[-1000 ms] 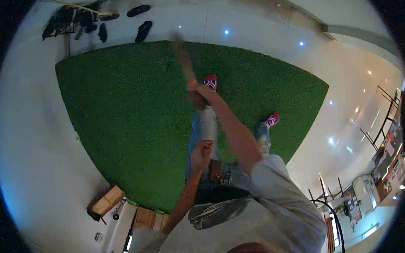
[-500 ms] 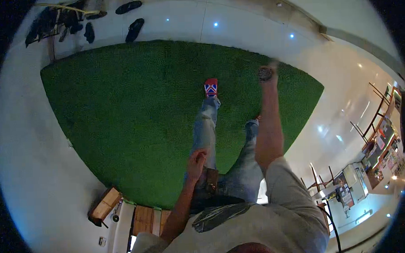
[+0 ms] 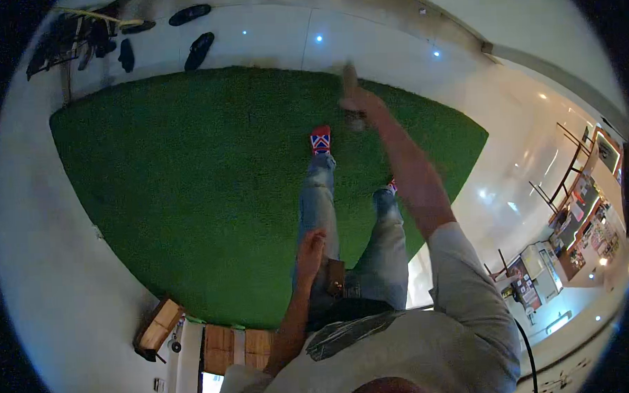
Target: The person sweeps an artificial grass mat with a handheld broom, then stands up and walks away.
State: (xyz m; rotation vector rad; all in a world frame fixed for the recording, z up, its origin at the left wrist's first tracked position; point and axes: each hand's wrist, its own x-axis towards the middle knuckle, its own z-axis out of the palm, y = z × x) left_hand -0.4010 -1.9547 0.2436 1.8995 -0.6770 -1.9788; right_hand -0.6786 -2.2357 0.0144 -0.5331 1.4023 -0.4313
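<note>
My right hand (image 3: 361,105) is stretched out in front of me over the far part of the green turf mat. It is closed around a short, rod-like grey-brown object (image 3: 350,76), smeared by motion. One end sticks up past the fist and the other shows below it; its kind is unclear. My left hand (image 3: 312,248) rests low by my left thigh, fingers curled, with nothing visible in it. Close beside it, a brown leather-like pouch (image 3: 336,277) hangs at my waist. My left foot in a red, white and blue sock (image 3: 320,139) stands forward on the mat (image 3: 189,187).
Dark shoes (image 3: 199,51) lie on the pale floor beyond the mat, near a rack (image 3: 66,39) at far left. A wooden box-like piece of furniture (image 3: 160,326) stands at lower left. Chairs (image 3: 566,167) and a cluttered counter (image 3: 585,208) are at right.
My right hand has swung leftward across my front, turning the held object from end-on to upright. My left hand has barely moved. The view has shifted slightly.
</note>
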